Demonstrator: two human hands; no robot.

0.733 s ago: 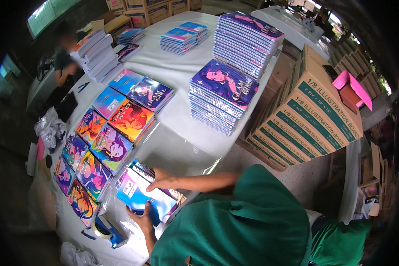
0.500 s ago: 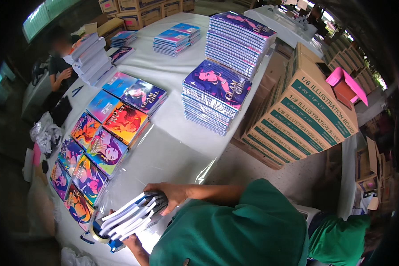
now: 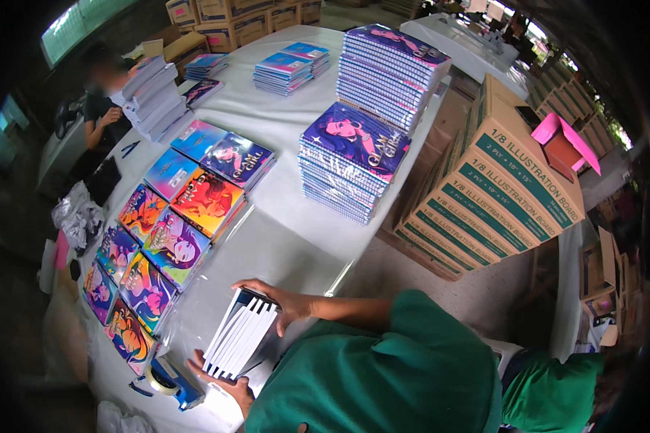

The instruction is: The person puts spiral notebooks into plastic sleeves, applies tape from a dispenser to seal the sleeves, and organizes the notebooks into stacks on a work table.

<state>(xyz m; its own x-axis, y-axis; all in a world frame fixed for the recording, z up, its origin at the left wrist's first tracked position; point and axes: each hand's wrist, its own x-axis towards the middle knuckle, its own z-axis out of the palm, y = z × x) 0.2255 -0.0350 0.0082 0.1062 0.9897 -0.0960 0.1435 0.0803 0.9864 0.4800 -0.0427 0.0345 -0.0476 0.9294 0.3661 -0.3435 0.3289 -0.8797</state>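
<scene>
Turned the notebook stack [image 3: 240,336] since the earlier frame, bringing white page edges uppermost.
Held between both hands: gripped at the far end by the right hand [image 3: 280,302], fingers over end, thumb down right side; clasped at the near end by the left hand [image 3: 222,379], fingers spread. Lies right of the tape dispenser [image 3: 186,391].

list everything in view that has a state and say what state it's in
held notebooks, bunched, page edges showing
left hand, gripping their lower end
right hand, gripping their upper end
blue tape dispenser, loaded, untouched
laid-out notebooks, closed, in rows
tall notebook stacks, standing
plastic wrap, crumpled
brown cartons, stacked
</scene>
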